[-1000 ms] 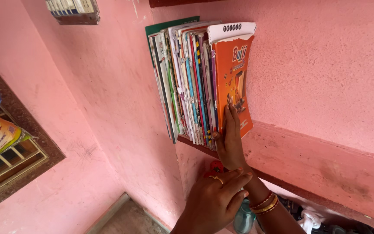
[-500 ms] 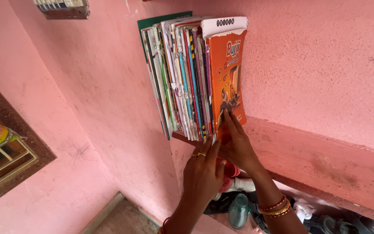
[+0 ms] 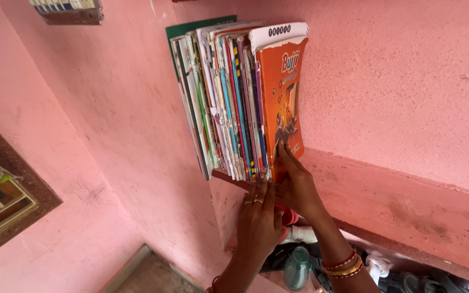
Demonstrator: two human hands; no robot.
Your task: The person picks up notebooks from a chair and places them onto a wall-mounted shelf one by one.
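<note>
A row of thin books stands upright on a pink ledge in the corner of pink walls. The outermost is an orange book with a white top strip. My right hand rests flat against the lower cover of the orange book, fingers pointing up. My left hand, with a ring on one finger, presses its fingertips against the bottom edges of the books at the ledge's front. Neither hand grips anything.
A wood-framed opening with colourful packets is in the left wall. A switchboard hangs at the top left. Below the ledge lie a green glass bottle, a red item and white cloth.
My left hand rose from below up to the bottom edges of the books. My right hand slid slightly down the orange cover. The view shifted right.
</note>
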